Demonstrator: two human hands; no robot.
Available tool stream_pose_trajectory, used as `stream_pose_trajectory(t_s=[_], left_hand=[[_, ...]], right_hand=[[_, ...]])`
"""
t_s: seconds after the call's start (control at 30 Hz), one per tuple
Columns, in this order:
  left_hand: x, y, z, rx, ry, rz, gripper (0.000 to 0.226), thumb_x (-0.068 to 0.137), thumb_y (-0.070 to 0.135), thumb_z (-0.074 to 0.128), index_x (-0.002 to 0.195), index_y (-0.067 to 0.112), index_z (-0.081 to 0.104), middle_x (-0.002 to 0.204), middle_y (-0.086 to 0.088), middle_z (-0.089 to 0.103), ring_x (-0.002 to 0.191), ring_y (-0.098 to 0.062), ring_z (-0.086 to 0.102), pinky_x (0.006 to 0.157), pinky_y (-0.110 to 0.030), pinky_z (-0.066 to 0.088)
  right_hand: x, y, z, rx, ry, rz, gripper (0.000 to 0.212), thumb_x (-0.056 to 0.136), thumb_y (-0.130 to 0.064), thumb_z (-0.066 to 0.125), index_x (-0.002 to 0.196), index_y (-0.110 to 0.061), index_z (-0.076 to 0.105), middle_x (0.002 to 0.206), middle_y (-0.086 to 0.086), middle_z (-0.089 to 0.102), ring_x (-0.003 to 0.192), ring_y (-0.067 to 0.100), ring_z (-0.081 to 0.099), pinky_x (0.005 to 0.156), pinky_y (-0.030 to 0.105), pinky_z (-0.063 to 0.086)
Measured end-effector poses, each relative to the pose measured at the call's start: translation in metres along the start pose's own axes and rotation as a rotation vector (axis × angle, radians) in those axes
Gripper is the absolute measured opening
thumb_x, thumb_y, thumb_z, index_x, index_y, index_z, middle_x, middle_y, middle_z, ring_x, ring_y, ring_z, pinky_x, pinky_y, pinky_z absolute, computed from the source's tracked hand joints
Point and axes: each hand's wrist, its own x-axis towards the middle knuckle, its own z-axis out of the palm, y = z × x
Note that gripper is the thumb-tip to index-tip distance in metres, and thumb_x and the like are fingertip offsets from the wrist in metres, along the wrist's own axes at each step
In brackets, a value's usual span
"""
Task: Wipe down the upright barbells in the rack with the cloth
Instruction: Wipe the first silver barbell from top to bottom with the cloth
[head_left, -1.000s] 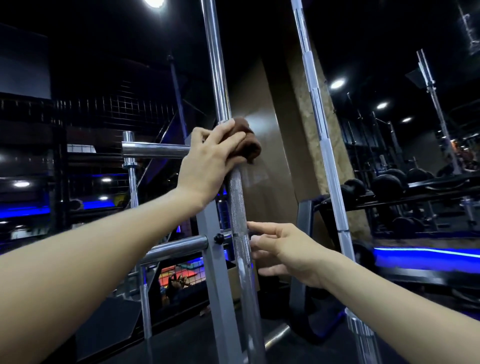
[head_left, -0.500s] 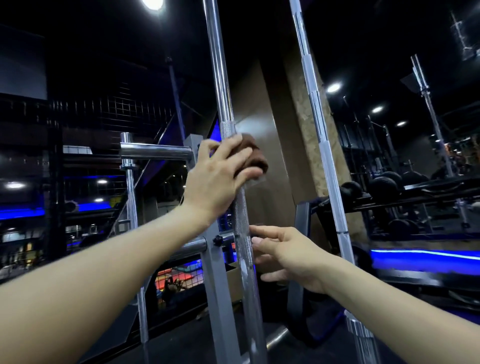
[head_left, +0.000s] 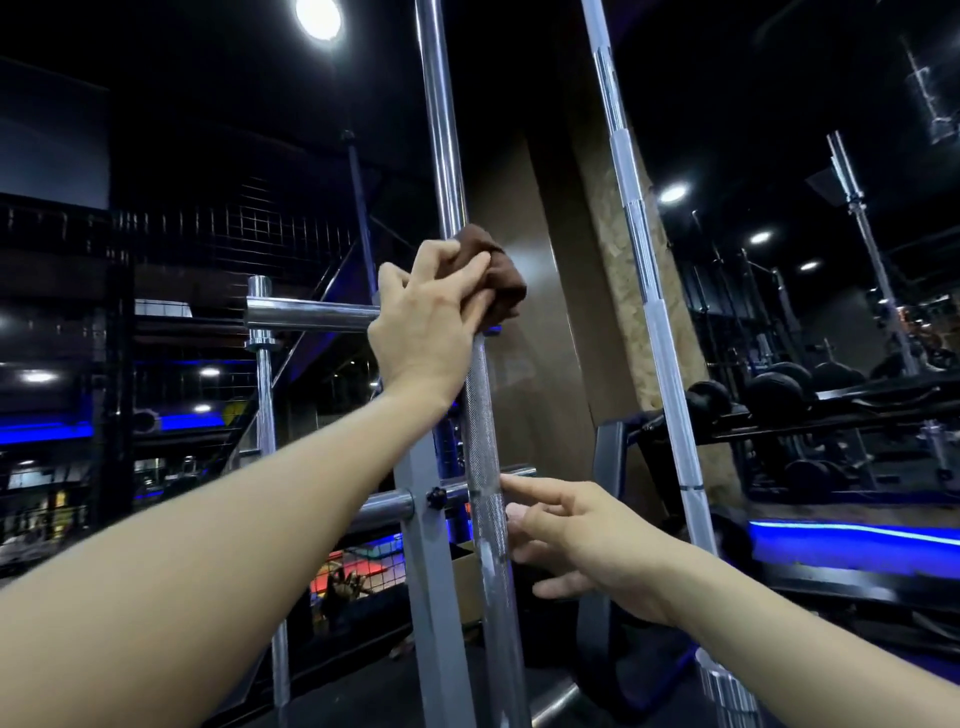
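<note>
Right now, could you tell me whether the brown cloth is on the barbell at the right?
No, the left hand holds the brown cloth round the nearer barbell.

Dark gym, round ceiling light (head_left: 318, 18), dumbbell rack (head_left: 810, 402).

**Rack and the bars it holds**

The rack (head_left: 431, 561) has a grey upright post with chrome pegs sticking out sideways: an upper peg (head_left: 311, 314) to the left and a lower peg (head_left: 387, 509) held at the post by a black knob (head_left: 435, 497). A near barbell (head_left: 480, 415) stands upright just beside the post, its lower part knurled. A second barbell (head_left: 649, 312) stands tilted to the right, apart from the first. A thin chrome bar (head_left: 270, 467) stands at the left.
</note>
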Motion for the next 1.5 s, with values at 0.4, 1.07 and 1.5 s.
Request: stream_pose_trajectory(t_s=[0.4, 1.07, 1.5], left_hand=[[-0.035, 0.003, -0.001, -0.055, 0.014, -0.071, 0.028, 0.088, 0.05, 0.058, 0.116, 0.051, 0.06, 0.122, 0.024, 0.048, 0.104, -0.011, 0.04, 0.053, -0.018, 0.019], [-0.053, -0.001, 0.002, -0.096, -0.01, -0.017, 0.03, 0.087, 0.049, 0.059, 0.117, 0.048, 0.061, 0.127, 0.022, 0.047, 0.105, -0.015, 0.041, 0.059, -0.023, 0.028], [-0.083, -0.01, 0.014, -0.117, 0.033, 0.046, 0.025, 0.083, 0.047, 0.064, 0.108, 0.046, 0.067, 0.121, 0.021, 0.054, 0.096, -0.009, 0.035, 0.056, -0.02, 0.027]], right_hand=[[-0.009, -0.001, 0.005, -0.031, 0.025, 0.011, 0.039, 0.095, -0.032, 0.055, 0.133, -0.04, 0.05, 0.109, 0.003, 0.059, 0.076, 0.005, 0.058, 0.071, 0.028, 0.053], [-0.019, 0.016, 0.006, -0.001, -0.047, 0.028, 0.058, 0.094, -0.01, 0.057, 0.127, -0.054, 0.041, 0.129, -0.002, 0.053, 0.116, 0.02, 0.057, 0.089, 0.034, 0.052], [-0.022, 0.024, 0.012, -0.068, -0.013, 0.096, 0.06, 0.093, -0.012, 0.06, 0.143, -0.037, 0.038, 0.121, -0.003, 0.059, 0.095, 0.01, 0.062, 0.074, 0.031, 0.048]])
